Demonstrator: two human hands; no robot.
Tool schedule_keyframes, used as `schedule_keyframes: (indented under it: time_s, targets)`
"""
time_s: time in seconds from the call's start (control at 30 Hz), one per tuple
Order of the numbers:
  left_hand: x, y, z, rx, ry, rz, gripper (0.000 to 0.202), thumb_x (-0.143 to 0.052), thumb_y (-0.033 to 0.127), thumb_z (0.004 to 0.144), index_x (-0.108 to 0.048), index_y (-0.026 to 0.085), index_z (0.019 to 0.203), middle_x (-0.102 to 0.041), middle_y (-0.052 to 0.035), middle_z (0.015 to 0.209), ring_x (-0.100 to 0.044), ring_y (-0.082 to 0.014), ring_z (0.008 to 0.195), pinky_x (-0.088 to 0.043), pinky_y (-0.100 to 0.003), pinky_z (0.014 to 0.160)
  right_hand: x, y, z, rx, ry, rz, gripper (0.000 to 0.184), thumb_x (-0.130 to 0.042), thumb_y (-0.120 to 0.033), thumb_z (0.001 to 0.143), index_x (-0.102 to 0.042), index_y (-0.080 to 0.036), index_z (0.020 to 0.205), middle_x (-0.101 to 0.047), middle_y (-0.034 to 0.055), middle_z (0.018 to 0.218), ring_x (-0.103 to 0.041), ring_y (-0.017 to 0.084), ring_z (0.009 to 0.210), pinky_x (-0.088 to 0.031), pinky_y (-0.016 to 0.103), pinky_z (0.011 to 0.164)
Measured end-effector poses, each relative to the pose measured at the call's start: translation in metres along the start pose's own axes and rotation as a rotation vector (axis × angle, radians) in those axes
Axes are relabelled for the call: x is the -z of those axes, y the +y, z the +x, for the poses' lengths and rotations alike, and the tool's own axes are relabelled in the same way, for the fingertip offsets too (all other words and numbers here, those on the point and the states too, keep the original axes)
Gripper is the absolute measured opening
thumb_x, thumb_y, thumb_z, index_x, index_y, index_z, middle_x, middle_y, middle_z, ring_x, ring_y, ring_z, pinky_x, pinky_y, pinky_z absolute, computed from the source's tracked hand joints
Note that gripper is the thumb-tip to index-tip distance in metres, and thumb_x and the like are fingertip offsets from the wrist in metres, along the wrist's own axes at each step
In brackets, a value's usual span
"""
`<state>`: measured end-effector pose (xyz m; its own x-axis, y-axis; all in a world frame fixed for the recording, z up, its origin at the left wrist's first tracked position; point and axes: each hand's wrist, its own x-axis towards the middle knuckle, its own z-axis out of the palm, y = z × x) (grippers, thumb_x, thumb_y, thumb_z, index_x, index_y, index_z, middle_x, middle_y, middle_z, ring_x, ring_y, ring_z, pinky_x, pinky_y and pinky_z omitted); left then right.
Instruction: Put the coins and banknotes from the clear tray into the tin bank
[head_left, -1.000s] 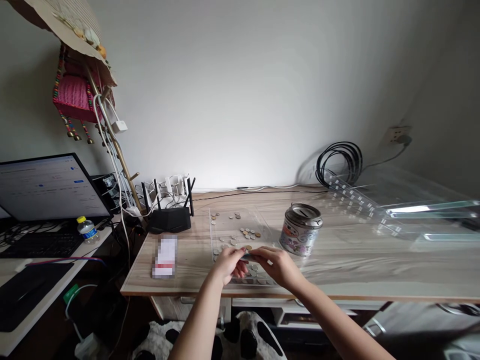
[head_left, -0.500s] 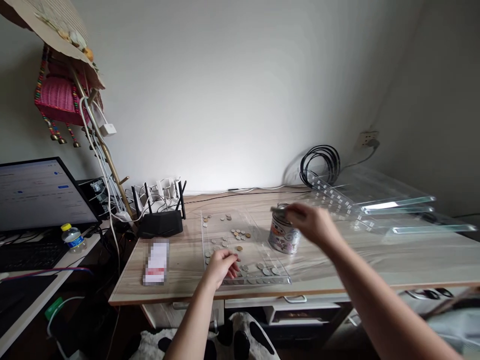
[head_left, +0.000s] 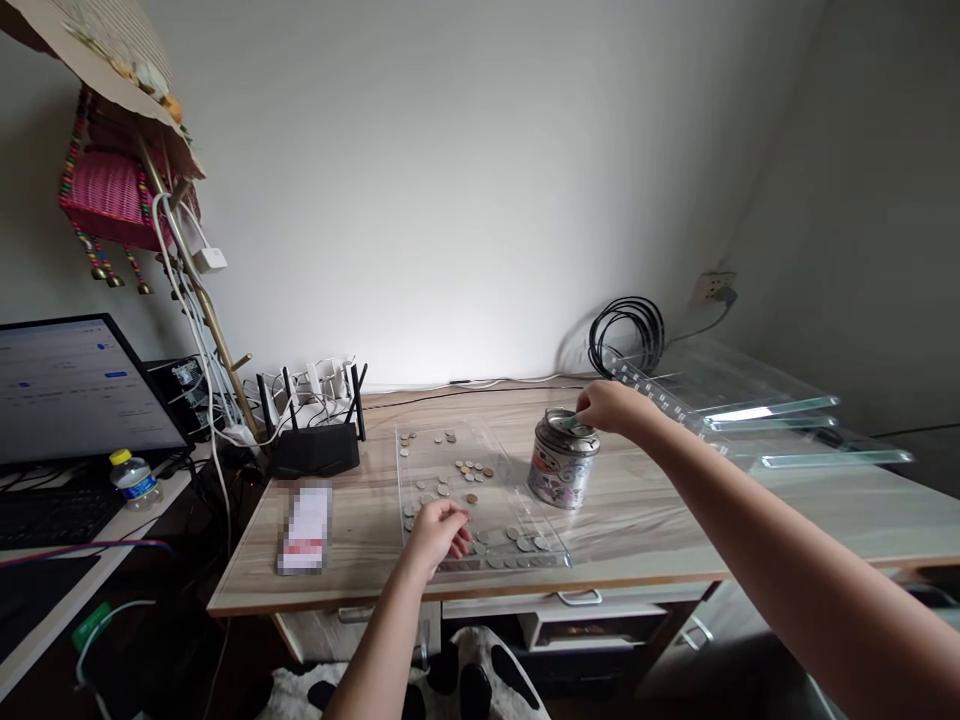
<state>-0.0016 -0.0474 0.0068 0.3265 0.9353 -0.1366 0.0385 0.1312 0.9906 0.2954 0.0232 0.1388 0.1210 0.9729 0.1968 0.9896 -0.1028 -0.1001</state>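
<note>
A round metal tin [head_left: 561, 468] with a printed cartoon pattern stands upright on the desk, right of a clear plastic tray [head_left: 501, 452]. My right hand [head_left: 611, 408] is over the tin's top, its fingertips pinched on a small flat greenish piece [head_left: 574, 422] that touches or overlaps the lid; its exact kind is unclear. My left hand [head_left: 442, 530] hovers at the tray's front part, fingers loosely bent and thumb apart, with no held thing visible. Silver coins [head_left: 514, 533] lie near it in the tray, and a brass-coloured coin [head_left: 472, 498] is just beyond it.
Left on the desk are a black router [head_left: 315, 450] and a blurred paper-like rectangle [head_left: 306, 530]. Clear plastic panels [head_left: 772, 410] and a coiled black cable [head_left: 626, 335] occupy the back right. A laptop [head_left: 82, 390] and a small bottle [head_left: 135, 478] sit far left.
My right hand has brought the greenish piece from above the tin's rim to its lid, and the lid shows more clearly. My left hand stays by the coins. The view has shifted slightly.
</note>
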Motion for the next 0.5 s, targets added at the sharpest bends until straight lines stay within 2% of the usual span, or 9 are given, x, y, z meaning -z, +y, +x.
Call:
schedule_keyframes:
  time_s: [0.1, 0.3, 0.37, 0.5]
  targets:
    - [0.000, 0.000, 0.001, 0.005, 0.005, 0.002, 0.021, -0.054, 0.035, 0.068, -0.052, 0.014, 0.072, -0.053, 0.0015, 0.054, -0.047, -0.0057, 0.038, -0.031, -0.015, 0.034, 0.007, -0.008, -0.003, -0.041, -0.108, -0.055, 0.014, -0.055, -0.017, 0.053, -0.066, -0.018, 0.062, -0.062, 0.0065, 0.067, -0.054, 0.016, 0.060, -0.035, 0.023, 0.048]
    - [-0.001, -0.002, 0.002, 0.009, 0.004, -0.002, 0.023, -0.054, 0.036, 0.068, -0.052, 0.014, 0.072, -0.053, 0.0018, 0.053, -0.047, -0.0055, 0.037, -0.030, -0.015, 0.034, 0.009, -0.026, 0.001, -0.022, -0.124, -0.141, 0.017, -0.055, -0.013, 0.056, -0.065, -0.016, 0.068, -0.062, 0.0108, 0.078, -0.057, 0.021, 0.072, -0.041, 0.027, 0.056]
    - [-0.001, -0.002, 0.002, 0.006, 0.003, -0.001, 0.024, -0.054, 0.037, 0.067, -0.052, 0.014, 0.072, -0.053, 0.0018, 0.054, -0.047, -0.0053, 0.037, -0.030, -0.015, 0.034, 0.008, -0.029, 0.008, -0.031, -0.167, -0.139, 0.014, -0.057, -0.012, 0.054, -0.065, -0.015, 0.066, -0.062, 0.0109, 0.072, -0.058, 0.021, 0.069, -0.043, 0.029, 0.055]
    - [0.000, -0.001, 0.001, -0.010, 0.005, -0.009, 0.026, -0.053, 0.039, 0.068, -0.052, 0.014, 0.072, -0.053, 0.0015, 0.054, -0.047, -0.0054, 0.038, -0.031, -0.015, 0.034, 0.003, -0.025, 0.024, -0.061, -0.281, -0.079, 0.002, -0.061, -0.015, 0.055, -0.061, -0.013, 0.054, -0.056, 0.0070, 0.049, -0.056, 0.017, 0.050, -0.044, 0.030, 0.052]
